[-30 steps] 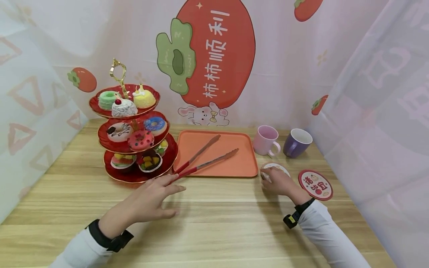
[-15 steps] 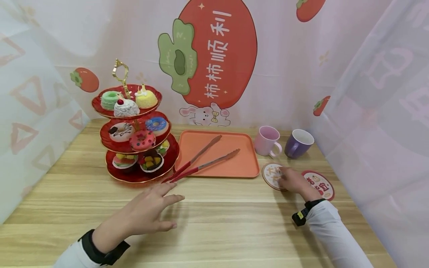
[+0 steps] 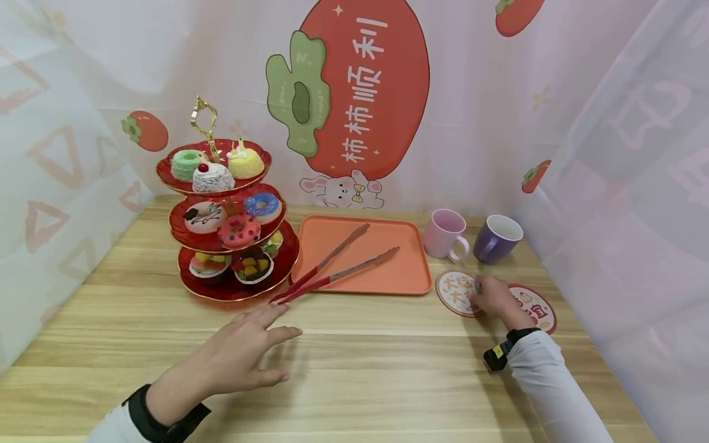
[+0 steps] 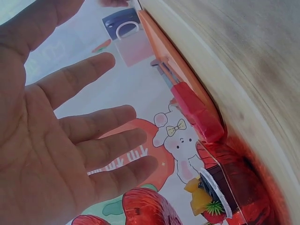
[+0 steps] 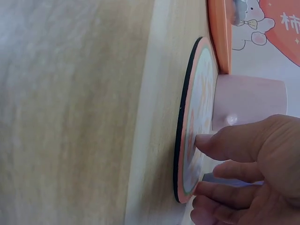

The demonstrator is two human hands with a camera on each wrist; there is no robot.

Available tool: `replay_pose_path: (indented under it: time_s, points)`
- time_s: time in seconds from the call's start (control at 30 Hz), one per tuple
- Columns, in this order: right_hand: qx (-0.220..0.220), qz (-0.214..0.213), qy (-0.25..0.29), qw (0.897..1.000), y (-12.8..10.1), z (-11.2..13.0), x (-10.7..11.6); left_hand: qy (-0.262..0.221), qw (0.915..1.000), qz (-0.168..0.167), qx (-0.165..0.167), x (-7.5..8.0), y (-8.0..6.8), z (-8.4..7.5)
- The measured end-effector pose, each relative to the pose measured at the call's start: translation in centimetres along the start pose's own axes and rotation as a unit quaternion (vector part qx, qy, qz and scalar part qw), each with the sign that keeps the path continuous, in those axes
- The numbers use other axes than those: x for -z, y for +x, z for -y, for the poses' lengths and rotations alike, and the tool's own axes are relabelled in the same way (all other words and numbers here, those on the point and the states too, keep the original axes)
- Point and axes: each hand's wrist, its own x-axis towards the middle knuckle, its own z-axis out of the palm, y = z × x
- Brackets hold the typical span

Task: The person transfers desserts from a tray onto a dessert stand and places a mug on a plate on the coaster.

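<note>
My left hand (image 3: 232,354) hovers over the table before the tong handles, with its fingers spread and nothing held. Red-handled metal tongs (image 3: 346,271) lie across the orange tray (image 3: 412,271). On the right, my right hand (image 3: 498,300) is at the right edge of a round white coaster (image 3: 455,292) with orange print. In the right wrist view its thumb (image 5: 211,143) rests on the coaster's top while its curled fingers (image 5: 225,194) meet the edge. That coaster lies flat. A red-rimmed coaster (image 3: 545,312) is partly hidden behind the right hand.
A three-tier red stand (image 3: 185,277) with several toy cakes and donuts is on the left. Behind the coasters are a pink mug (image 3: 442,234) and a purple mug (image 3: 495,240). Printed cloth walls (image 3: 476,123) enclose the table (image 3: 360,381).
My right hand has shifted from the left part of the white coaster to its right edge, uncovering its print. The left hand has drawn slightly back from the tong handles.
</note>
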Motion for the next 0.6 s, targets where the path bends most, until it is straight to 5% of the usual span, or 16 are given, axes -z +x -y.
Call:
replay_pose_path:
  time_s: [0.33, 0.6]
  points:
    - [-0.033, -0.073, -0.032, 0.996, 0.29, 0.31, -0.20, -0.006, 0.9999, 0.003, 0.012, -0.16, 0.09, -0.05]
    - [-0.012, -0.185, 0.018, 0.982, 0.24, -0.01, -0.53, 0.001, 0.9999, -0.016, 0.001, -0.16, 0.09, 0.27]
